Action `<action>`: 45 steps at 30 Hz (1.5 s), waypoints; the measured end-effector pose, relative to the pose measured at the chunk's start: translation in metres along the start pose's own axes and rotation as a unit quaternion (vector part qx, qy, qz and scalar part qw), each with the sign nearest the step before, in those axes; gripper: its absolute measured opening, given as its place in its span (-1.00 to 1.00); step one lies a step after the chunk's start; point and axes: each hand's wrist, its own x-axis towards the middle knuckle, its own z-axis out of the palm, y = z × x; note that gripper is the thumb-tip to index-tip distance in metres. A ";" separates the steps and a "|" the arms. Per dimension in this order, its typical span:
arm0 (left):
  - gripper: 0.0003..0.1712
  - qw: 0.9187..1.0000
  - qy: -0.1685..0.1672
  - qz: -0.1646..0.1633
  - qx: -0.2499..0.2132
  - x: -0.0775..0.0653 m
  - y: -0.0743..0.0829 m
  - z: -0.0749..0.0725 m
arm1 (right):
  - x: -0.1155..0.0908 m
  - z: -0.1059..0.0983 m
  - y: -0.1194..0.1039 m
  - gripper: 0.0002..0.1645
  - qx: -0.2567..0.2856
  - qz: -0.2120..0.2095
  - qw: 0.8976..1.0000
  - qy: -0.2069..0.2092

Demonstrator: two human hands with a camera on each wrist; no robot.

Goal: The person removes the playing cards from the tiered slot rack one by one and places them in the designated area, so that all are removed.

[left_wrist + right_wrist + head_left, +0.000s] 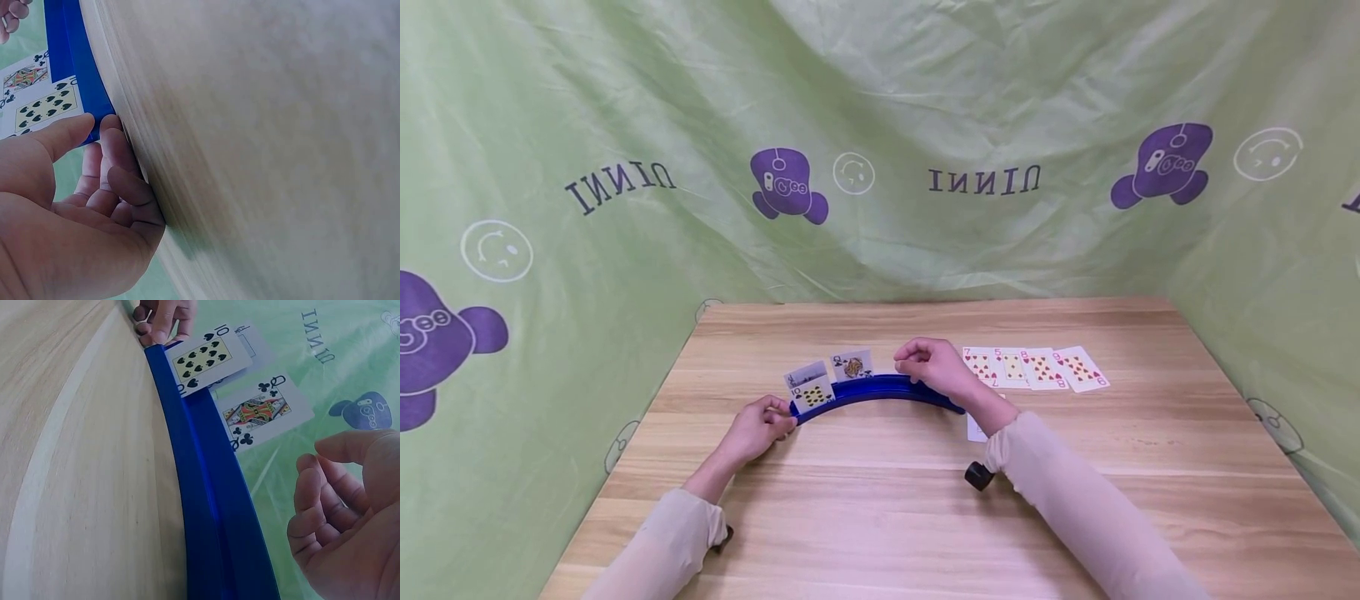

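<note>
A curved blue card holder (880, 388) stands on the table. My left hand (758, 432) pinches its left end between thumb and fingers. In the front at that end stands the ten of spades (203, 360), partly covering another card (801, 375) behind it. The queen of clubs (259, 412) stands in the rear, further along the holder. Over the holder's right part hovers my right hand (932, 367), its fingers loosely bent. In the right wrist view a small gap shows between thumb and index fingertip, with nothing held.
Several red-suit cards (1078, 369) lie face up in an overlapping row to the right, beyond my right hand. Another card (976, 430) lies partly hidden under my right wrist. Green printed cloth (880, 250) surrounds the wooden table (880, 500) at the back and sides.
</note>
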 end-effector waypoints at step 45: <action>-0.76 1.000 0.000 0.004 0.008 0.003 -0.002 0.000 | 0.025 0.036 0.000 -0.81 0.014 -0.015 1.000 0.022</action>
